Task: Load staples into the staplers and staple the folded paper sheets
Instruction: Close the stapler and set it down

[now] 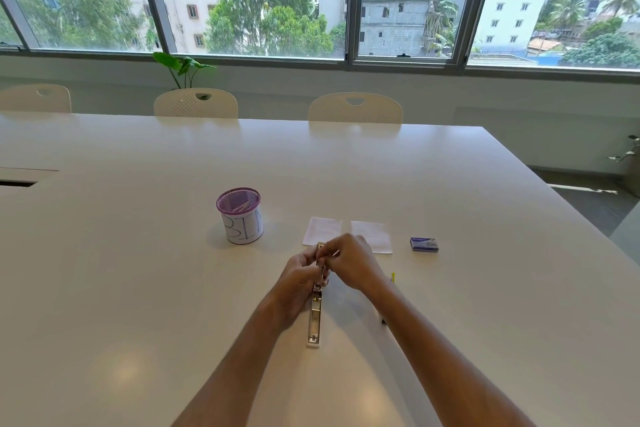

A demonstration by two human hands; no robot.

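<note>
A metal stapler [315,317] lies swung open lengthwise on the white table [138,270], its base pointing toward me. My left hand [299,282] grips its middle part from the left. My right hand [349,265] pinches something small and thin over the stapler's far end; what it is I cannot make out. Two folded paper sheets [322,229] [372,234] lie flat side by side just beyond my hands. A small blue staple box [424,244] sits to their right. Part of a yellow item [393,277] shows behind my right wrist.
A purple mesh cup [240,215] with a paper label stands to the left of the sheets, with something pale inside. Cream chairs [355,107] line the table's far edge. The table's right edge runs diagonally at the right.
</note>
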